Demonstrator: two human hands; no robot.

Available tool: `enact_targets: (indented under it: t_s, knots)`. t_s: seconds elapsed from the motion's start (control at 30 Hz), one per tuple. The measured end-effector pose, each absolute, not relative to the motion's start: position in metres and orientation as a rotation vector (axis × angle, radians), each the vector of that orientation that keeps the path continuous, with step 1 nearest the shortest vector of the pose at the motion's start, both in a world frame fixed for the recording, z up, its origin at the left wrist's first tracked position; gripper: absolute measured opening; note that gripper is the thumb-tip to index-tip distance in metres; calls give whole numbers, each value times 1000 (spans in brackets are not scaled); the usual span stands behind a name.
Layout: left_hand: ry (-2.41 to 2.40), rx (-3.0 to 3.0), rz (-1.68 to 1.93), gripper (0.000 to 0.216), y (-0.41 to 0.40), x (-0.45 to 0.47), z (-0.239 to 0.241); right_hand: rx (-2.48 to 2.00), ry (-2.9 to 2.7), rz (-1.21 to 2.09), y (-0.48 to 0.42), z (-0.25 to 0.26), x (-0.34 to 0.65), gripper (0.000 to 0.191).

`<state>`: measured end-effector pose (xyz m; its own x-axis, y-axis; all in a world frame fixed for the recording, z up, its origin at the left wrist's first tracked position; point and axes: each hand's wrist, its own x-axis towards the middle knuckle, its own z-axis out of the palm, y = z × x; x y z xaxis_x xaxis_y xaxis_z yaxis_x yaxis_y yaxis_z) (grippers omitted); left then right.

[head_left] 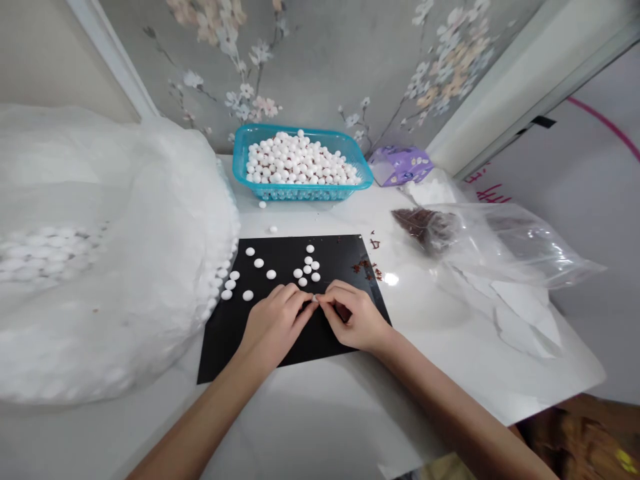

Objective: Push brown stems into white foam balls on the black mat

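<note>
My left hand (274, 325) and my right hand (353, 317) rest on a black mat (225, 340) and meet fingertip to fingertip. Between them they pinch one small white bead (315, 299). Both hands have their fingers curled and pressed together. Several loose white beads (306, 267) lie scattered on the mat just beyond my fingers. A small heap of dark red bits (363, 267) lies at the mat's right edge, close to my right hand.
A turquoise basket (300, 193) heaped with white beads stands at the back. A big white plastic bag (100, 267) of beads fills the left. A clear bag (500, 247) holding dark red pieces lies right, with a purple packet (400, 165) behind it.
</note>
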<state>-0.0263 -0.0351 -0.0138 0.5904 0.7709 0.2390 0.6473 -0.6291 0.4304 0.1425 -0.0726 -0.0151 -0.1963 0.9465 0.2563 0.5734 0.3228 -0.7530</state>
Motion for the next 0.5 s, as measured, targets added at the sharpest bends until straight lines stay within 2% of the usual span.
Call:
enact_targets:
  t_s: [0.2,0.5]
  knots:
    - [1153,2535,608,16,-36,-27,-14,-1321,-1944,636,-73,-13,143,13]
    - [1141,2547,603,20,-35,-27,-15,-1316,-1941,650,-75,-13,144,25]
